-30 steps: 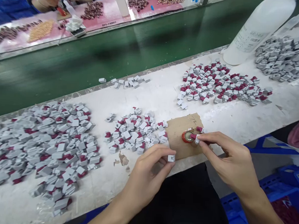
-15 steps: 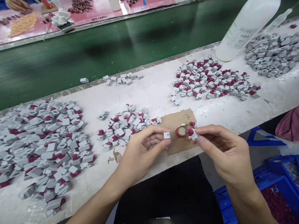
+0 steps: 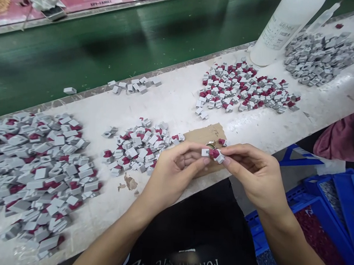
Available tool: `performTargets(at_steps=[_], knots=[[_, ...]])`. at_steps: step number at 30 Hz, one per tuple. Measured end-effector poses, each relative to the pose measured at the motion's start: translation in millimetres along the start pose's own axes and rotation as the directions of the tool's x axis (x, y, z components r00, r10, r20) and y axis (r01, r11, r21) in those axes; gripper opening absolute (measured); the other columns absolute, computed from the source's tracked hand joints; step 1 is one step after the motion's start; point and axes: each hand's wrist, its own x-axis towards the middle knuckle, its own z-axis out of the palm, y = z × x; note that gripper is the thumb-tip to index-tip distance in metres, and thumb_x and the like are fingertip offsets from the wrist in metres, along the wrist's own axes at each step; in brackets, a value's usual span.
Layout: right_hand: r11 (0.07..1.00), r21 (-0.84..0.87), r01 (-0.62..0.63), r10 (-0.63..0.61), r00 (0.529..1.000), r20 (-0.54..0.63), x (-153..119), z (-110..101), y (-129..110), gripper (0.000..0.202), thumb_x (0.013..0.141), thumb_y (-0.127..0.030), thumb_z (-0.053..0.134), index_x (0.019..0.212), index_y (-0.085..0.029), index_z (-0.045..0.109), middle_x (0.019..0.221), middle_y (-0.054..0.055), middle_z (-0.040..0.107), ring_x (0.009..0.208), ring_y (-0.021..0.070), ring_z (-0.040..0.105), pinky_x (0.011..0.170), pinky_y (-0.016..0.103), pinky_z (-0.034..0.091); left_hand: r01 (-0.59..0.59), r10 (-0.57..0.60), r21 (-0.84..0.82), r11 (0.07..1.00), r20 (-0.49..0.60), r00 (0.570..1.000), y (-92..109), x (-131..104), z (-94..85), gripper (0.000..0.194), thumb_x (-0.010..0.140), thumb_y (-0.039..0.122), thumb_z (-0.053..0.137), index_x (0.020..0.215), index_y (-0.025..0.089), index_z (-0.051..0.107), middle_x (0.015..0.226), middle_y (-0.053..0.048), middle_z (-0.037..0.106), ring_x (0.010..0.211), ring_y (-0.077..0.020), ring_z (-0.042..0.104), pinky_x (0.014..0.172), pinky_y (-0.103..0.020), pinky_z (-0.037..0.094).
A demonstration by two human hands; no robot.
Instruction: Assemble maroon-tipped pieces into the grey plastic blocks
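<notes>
Between thumb and forefinger, my left hand (image 3: pixel 177 172) pinches a small light-grey plastic block (image 3: pixel 205 152). My right hand (image 3: pixel 252 172) pinches a maroon-and-grey plastic piece (image 3: pixel 215 155), its maroon end facing the grey block. The two parts are close together; whether they touch I cannot tell. Behind them lies a brown cardboard piece (image 3: pixel 199 134) on the bench, bearing a small metal-trimmed item (image 3: pixel 211 143) that is mostly hidden. A loose maroon piece (image 3: pixel 222 142) lies there too. Left of the cardboard is a small heap of grey and maroon pieces (image 3: pixel 140 144).
A large grey-and-maroon heap (image 3: pixel 41 173) spreads at left. Farther back sit another mixed heap (image 3: pixel 244 88), a grey heap (image 3: pixel 320 57) and a white bottle (image 3: pixel 277 35). A green belt (image 3: pixel 110 46) runs behind the bench. Blue crates (image 3: pixel 315 219) stand low at right, below a maroon sleeve (image 3: pixel 340 133).
My hands have come together, bringing the maroon end of the right piece up to the grey block. They now cover most of the red, metal-trimmed item. The view has shifted slightly.
</notes>
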Motion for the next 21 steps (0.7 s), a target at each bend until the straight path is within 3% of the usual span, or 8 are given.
performTargets(at_steps=[5,10,15,18,21], knots=[[0.999,-0.026,-0.030,0.031,0.998,0.050,0.0,-3.4,0.3,0.005,0.099,-0.029,0.093,0.104,-0.029,0.093,0.102,0.005,0.092,0.094,0.0252,0.091,0.088,0.037,0.079,-0.017,0.015,0.055,0.998,0.025,1.000,-0.8,-1.2,-1.8,0.012,0.102,0.021,0.088,0.113,0.023,0.089,0.103,-0.003,0.091,0.094,-0.0203,0.089,0.087,-0.030,0.075],[0.999,-0.023,-0.033,0.036,0.988,0.151,-1.5,-4.7,0.2,0.006,0.099,-0.025,0.092,0.102,-0.029,0.094,0.105,0.006,0.091,0.101,0.0257,0.089,0.088,0.037,0.077,-0.096,0.069,0.225,0.970,0.124,0.990,0.5,-8.0,-12.8,0.010,0.105,0.021,0.086,0.115,0.025,0.088,0.114,-0.003,0.090,0.107,-0.0216,0.087,0.092,-0.031,0.070],[0.999,-0.035,-0.003,0.010,0.980,0.198,-6.0,0.8,0.8,0.012,0.101,-0.020,0.088,0.103,-0.030,0.093,0.105,0.004,0.091,0.103,0.0257,0.088,0.086,0.037,0.076,-0.134,0.096,0.347,0.928,0.124,0.988,5.2,-19.7,-22.1,0.008,0.107,0.020,0.084,0.113,0.025,0.086,0.109,-0.002,0.088,0.096,-0.0184,0.082,0.083,-0.029,0.063],[0.990,-0.131,0.041,-0.009,0.971,0.240,-15.1,8.7,-0.6,0.012,0.104,-0.023,0.085,0.105,-0.033,0.091,0.112,0.003,0.090,0.107,0.0263,0.089,0.089,0.037,0.077,-0.114,0.071,0.373,0.921,0.126,0.989,7.1,-32.9,-28.1,0.010,0.108,0.019,0.082,0.116,0.025,0.084,0.109,-0.003,0.086,0.099,-0.0194,0.081,0.087,-0.031,0.063],[0.937,-0.306,0.169,-0.074,0.951,0.299,-28.1,15.0,1.6,0.014,0.108,-0.031,0.080,0.111,-0.039,0.091,0.133,0.003,0.088,0.121,0.0322,0.086,0.100,0.046,0.076,-0.118,0.060,0.490,0.864,0.132,0.989,8.0,-52.1,-42.3,0.011,0.109,0.020,0.079,0.117,0.026,0.082,0.120,-0.006,0.082,0.112,-0.0238,0.078,0.099,-0.037,0.063]])
